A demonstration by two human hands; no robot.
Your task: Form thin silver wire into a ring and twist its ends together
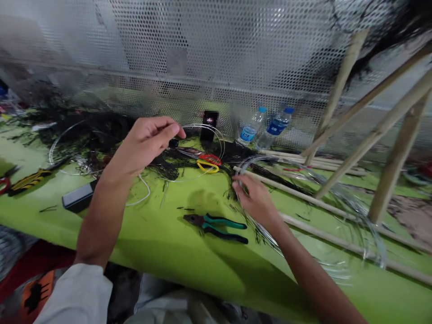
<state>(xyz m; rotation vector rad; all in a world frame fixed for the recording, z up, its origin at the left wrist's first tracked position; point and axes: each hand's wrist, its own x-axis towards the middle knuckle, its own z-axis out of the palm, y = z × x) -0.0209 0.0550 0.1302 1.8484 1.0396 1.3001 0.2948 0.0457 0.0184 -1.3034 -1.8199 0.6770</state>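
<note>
Two bare hands are in play here: the left hand (pixel 151 139) is raised above a lime-green table (pixel 151 243), and the right hand (pixel 258 200) is set lower, across from it. On the left, thumb and forefinger are brought close together beside the upper strands of a thin, pale, round wire loop (pixel 223 143); whether the wire is pinched cannot be told. On the right, the fingers are bent and the fingertips are placed at the left end of a large coil of silvery wire (pixel 249 161); whether it is gripped cannot be made out. Between the forearms, green-and-black-handled pliers (pixel 221 221) are laid flat, nose to the left. Farther back, looped red and yellow handles (pixel 212 158) are framed by the wire loop. Two clear plastic bottles with blue caps (pixel 248 133) are stood before a perforated metal sheet (pixel 151 27), and pale wooden poles (pixel 371 140) are slanted up at the right.
</note>
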